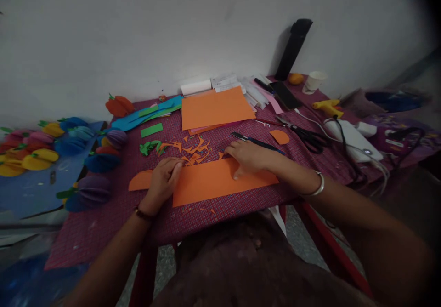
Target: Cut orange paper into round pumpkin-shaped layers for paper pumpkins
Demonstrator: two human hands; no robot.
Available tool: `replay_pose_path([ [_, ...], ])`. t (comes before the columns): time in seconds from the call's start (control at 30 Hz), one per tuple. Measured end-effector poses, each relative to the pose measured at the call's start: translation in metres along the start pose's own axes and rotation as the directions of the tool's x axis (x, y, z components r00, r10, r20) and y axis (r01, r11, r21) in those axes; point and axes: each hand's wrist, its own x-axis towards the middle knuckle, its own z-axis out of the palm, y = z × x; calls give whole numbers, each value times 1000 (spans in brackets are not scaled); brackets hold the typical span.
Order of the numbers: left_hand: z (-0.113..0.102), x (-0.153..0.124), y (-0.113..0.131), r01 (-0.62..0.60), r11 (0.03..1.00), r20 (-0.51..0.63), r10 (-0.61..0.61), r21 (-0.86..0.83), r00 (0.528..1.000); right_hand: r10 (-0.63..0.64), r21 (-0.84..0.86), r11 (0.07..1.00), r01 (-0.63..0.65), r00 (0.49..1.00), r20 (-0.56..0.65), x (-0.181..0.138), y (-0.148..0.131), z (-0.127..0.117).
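Observation:
An orange paper strip (217, 181) lies on the table near its front edge. My left hand (164, 180) rests with curled fingers on the strip's left end, beside an orange half-round piece (139, 181). My right hand (246, 157) lies flat, fingers pressing the strip's upper right part. Orange paper scraps (195, 150) are scattered just beyond both hands. A dark pen or craft knife (257, 142) lies right behind my right hand.
Checked red cloth covers the table (103, 219). A large orange sheet (215, 107) lies at the back, scissors (305, 134) and a yellow glue gun (327, 107) to the right, a phone (285, 94), a cup (314, 81), and coloured paper fruit shapes (41, 148) on the left.

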Motion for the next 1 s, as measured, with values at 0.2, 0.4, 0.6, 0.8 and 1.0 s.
replay_pose_path([
  [0.2, -3, 0, 1, 10, 1000, -9, -11, -28, 1000, -20, 102, 995, 10, 995, 96, 10, -2, -6],
  [0.4, -6, 1, 1, 41, 998, -44, -43, -46, 998, -119, 213, 971, 108, 992, 41, 1, -4, -8],
  [0.6, -15, -3, 1, 131, 982, -262, -163, -137, 951, -32, 578, 810, 97, 992, -122, -3, 25, -20],
  [0.8, -15, 39, 24, 313, 519, 6, -510, -795, 860, 289, 983, 64, 174, 939, -186, 30, 53, -29],
  [1.0, 22, 95, 64, 333, 110, 291, -284, -937, 914, 399, 936, -210, 283, 899, -182, 57, 59, -15],
])
